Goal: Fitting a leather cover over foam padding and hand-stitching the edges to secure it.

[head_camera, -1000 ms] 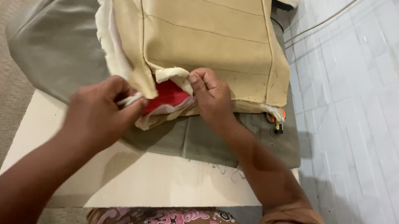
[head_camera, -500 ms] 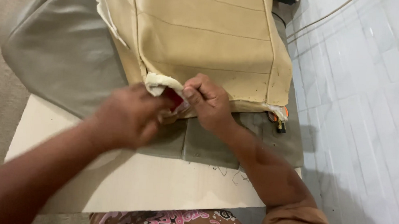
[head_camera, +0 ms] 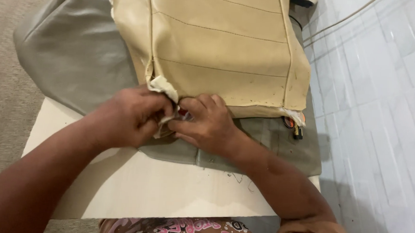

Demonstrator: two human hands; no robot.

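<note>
At the beige cover [head_camera: 219,52] corner, both hands' fingers [head_camera: 159,102] pinched (white lining [head_camera: 164,85]).

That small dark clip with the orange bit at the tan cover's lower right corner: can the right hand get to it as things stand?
Probably yes. The clip lies exposed on the grey material, with nothing over it or between it and the right hand. That hand is pinching the tan cover edge, so it must let go first.

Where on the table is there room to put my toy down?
The pale board is bare below the grey cover, between the two forearms, and at its left corner. It is crowded higher up, where the left hand and right hand pinch the tan cover at its lower edge.
</note>
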